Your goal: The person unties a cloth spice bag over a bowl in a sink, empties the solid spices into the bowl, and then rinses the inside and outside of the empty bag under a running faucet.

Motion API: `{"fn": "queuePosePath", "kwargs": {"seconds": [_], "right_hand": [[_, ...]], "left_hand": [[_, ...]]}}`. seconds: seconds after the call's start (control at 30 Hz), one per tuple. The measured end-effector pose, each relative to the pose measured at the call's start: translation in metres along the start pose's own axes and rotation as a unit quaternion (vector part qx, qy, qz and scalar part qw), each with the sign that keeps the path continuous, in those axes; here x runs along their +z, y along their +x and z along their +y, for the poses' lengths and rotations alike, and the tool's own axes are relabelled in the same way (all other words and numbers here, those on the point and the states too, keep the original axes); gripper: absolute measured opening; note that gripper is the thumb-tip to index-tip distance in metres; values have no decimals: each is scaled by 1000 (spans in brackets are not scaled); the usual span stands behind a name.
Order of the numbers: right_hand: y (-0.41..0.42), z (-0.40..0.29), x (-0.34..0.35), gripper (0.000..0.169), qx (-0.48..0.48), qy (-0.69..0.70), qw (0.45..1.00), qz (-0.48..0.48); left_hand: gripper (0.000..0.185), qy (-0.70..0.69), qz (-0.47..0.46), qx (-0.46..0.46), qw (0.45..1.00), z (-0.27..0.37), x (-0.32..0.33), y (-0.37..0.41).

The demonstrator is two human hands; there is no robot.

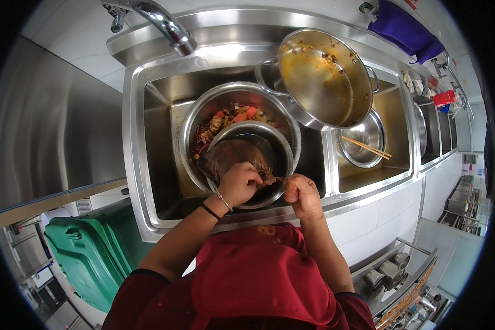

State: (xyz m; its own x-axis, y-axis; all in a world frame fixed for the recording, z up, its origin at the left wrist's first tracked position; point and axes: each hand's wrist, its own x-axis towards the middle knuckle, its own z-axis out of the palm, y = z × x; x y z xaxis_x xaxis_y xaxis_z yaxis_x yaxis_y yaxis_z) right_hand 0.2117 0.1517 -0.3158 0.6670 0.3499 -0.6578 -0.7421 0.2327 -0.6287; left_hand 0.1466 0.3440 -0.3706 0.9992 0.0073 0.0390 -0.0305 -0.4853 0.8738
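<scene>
A large dark-brown piece of cooked meat (231, 154) rests in a steel bowl (288, 150), partly over its left rim. My left hand (240, 183) lies on the near end of the meat, its fingers closed around the ragged tip. Just right of the bowl's rim, my right hand (302, 194) is clenched on a thin strand (279, 178) that runs to that tip. What the strand is made of cannot be told. The bowl sits within a wider steel basin (189, 136) holding solids such as orange-red chunks (240, 117) and dried spices.
A soiled steel stockpot (319, 90) leans across the divider between two sink bowls. Wooden chopsticks (367, 147) lie across a steel bowl (381, 128) in the right sink. A chrome faucet (165, 24) overhangs the left sink (161, 165). A green bin (82, 255) stands at lower left.
</scene>
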Motion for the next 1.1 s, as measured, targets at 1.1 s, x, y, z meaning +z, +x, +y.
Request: {"fn": "queuePosePath", "kwargs": {"seconds": [1.1], "right_hand": [[-3,-2,-58,22,-130,-438,884,98]], "left_hand": [[8,213,-199,130,948,6,-17,52]]}}
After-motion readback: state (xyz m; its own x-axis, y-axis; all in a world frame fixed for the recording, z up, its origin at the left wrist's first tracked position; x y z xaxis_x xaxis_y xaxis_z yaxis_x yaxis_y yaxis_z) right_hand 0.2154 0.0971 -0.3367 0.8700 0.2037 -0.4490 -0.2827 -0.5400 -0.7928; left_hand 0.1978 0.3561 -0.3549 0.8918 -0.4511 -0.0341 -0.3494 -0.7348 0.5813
